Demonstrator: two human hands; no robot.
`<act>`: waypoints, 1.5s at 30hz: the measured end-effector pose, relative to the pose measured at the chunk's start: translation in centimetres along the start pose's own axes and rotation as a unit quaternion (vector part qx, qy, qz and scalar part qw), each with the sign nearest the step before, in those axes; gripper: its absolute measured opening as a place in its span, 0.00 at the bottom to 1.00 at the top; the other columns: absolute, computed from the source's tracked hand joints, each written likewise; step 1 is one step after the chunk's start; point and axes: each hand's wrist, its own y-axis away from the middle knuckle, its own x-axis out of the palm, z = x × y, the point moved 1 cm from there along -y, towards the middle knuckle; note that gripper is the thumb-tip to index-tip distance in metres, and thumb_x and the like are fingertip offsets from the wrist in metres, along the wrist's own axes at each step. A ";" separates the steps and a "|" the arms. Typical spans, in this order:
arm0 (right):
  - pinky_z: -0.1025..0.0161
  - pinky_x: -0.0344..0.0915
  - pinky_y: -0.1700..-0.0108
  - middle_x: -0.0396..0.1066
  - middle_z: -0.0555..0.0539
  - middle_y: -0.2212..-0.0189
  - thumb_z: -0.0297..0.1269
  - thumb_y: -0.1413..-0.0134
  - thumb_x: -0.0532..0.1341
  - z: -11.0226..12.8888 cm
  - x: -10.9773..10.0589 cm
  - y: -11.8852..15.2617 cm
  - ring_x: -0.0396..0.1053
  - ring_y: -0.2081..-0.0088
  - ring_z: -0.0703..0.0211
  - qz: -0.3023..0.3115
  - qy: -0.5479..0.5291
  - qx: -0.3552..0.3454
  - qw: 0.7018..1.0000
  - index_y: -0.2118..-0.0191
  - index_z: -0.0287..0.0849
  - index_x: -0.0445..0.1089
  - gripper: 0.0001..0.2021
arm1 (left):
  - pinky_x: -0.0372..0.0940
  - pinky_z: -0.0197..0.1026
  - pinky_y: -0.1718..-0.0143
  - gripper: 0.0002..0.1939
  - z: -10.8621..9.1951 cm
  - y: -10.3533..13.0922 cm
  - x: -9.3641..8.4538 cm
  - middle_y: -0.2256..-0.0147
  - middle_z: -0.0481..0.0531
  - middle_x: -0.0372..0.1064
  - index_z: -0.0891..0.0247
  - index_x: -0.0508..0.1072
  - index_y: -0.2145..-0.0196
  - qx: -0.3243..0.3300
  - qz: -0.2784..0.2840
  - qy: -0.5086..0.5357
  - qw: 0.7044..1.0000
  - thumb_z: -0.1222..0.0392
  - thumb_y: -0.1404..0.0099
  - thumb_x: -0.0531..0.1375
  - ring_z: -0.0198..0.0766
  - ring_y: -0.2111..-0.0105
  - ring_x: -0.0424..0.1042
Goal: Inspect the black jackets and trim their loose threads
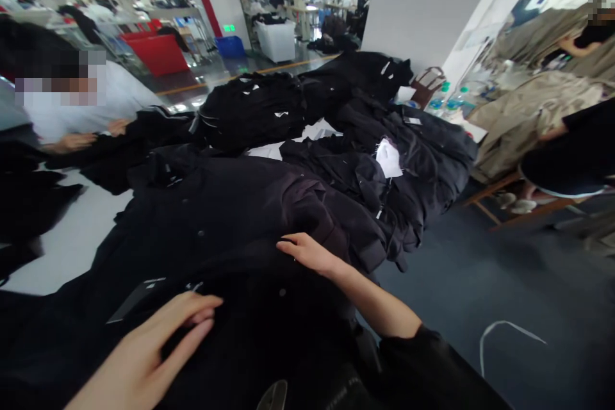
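A dark, nearly black jacket (230, 198) is spread before me, with a collar at its far left and small round buttons along the front. My right hand (310, 253) grips a fold of it near the middle; its lower fingers are partly hidden by cloth. Lower left, my left hand (168, 339) hovers over or rests on the jacket, thumb and forefinger apart and the other fingers curled. Just beyond its knuckles shows a small pale thing (195, 286) too small to name. A dark rectangular tag (132, 301) lies on the cloth to the left of it.
Piles of black garments (254, 109) cover the far side of the table (72, 237). A white scrap (388, 159) sits on the right-hand pile. At left a person in a white top (129, 90) handles black cloth. Bottles (446, 99) stand by the pillar (427, 6). Beige garments (519, 109) fill the right.
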 end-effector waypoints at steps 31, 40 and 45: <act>0.66 0.61 0.69 0.67 0.51 0.73 0.39 0.39 0.54 26.3 -14.9 3.6 0.63 0.73 0.63 -0.193 0.353 -0.299 0.865 0.64 0.41 0.70 0.10 | 0.70 0.39 0.52 0.12 -1.2 -2.5 -1.3 0.57 0.49 0.74 0.55 0.74 0.57 0.072 -0.044 0.059 0.995 0.49 0.33 0.57 0.41 0.57 0.74; 0.69 0.56 0.67 0.70 0.52 0.72 0.30 0.40 0.56 29.1 3.9 9.7 0.63 0.71 0.67 0.346 0.459 -0.330 0.748 0.67 0.37 0.72 0.08 | 0.65 0.50 0.43 0.23 -12.1 -3.4 -1.0 0.46 0.57 0.67 0.61 0.68 0.46 0.241 -0.138 0.081 0.957 0.62 0.40 0.61 0.48 0.46 0.68; 0.69 0.55 0.69 0.68 0.54 0.76 0.27 0.47 0.58 28.5 4.4 11.6 0.61 0.74 0.69 0.293 0.437 -0.352 0.774 0.70 0.37 0.71 0.06 | 0.70 0.46 0.54 0.11 -8.7 -4.9 1.2 0.63 0.53 0.76 0.65 0.75 0.62 0.144 -0.110 0.182 0.966 0.63 0.41 0.57 0.45 0.59 0.74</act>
